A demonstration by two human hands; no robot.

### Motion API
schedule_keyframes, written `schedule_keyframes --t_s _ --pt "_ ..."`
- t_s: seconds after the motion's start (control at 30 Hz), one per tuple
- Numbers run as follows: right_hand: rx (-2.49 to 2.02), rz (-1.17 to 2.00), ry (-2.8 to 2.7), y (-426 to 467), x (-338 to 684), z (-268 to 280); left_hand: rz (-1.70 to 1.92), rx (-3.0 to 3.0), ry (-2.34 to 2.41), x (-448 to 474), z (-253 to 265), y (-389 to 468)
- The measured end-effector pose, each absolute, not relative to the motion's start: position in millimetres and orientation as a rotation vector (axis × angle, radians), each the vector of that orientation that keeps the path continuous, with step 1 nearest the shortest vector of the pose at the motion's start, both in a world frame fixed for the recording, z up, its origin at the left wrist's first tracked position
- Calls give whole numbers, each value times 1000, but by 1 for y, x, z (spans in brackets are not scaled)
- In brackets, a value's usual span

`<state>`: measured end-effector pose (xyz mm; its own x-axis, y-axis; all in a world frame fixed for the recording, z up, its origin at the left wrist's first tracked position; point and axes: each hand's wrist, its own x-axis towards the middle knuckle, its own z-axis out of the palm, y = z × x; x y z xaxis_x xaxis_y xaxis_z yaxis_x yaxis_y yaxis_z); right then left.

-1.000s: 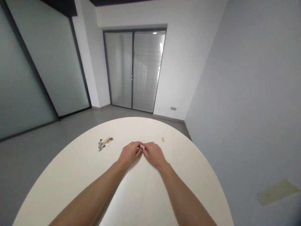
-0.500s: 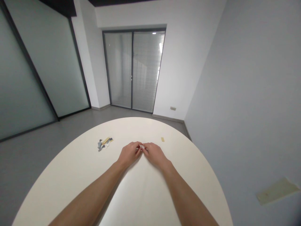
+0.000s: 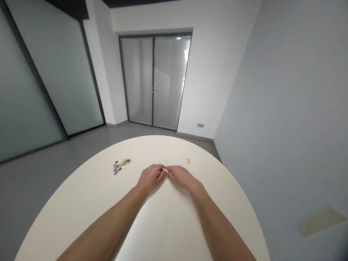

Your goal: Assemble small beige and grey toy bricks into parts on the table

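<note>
Both hands meet over the middle of the white table (image 3: pixel 163 224). My left hand (image 3: pixel 151 177) is closed, its fingertips pinching a small white piece (image 3: pixel 164 170). From the other side my right hand (image 3: pixel 181 176) grips the same piece, its thumb and fingers pressed together. Most of the piece is hidden by the fingers, so its exact kind cannot be made out. To the left lies a small pile of building-brick-like pieces (image 3: pixel 121 165) in grey, tan, dark and white. A single flat tan piece (image 3: pixel 188 161) lies to the right of the hands.
The round table's edge curves past both forearms. Behind it stand a glazed door with blinds (image 3: pixel 152 83) and frosted glass panels (image 3: pixel 62 72) on the left. A grey-white wall (image 3: pixel 293 108) runs along the right, with a strip of tape (image 3: pixel 322 221) on it.
My right wrist has shifted slightly up and to the right, and its fingers have turned a little around the white piece. My left hand is nearly still.
</note>
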<state>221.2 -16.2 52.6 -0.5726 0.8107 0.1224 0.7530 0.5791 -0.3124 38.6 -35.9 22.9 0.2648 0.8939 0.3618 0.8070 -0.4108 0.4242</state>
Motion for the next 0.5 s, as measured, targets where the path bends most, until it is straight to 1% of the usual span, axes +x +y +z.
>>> schedule_keyframes --t_s 0.3,0.5 --pt "-1249 389 -2574 -16 223 55 862 2376 1607 38 20 -35" --pt "-1307 279 -2515 -18 218 51 845 2361 1634 38 20 -34"
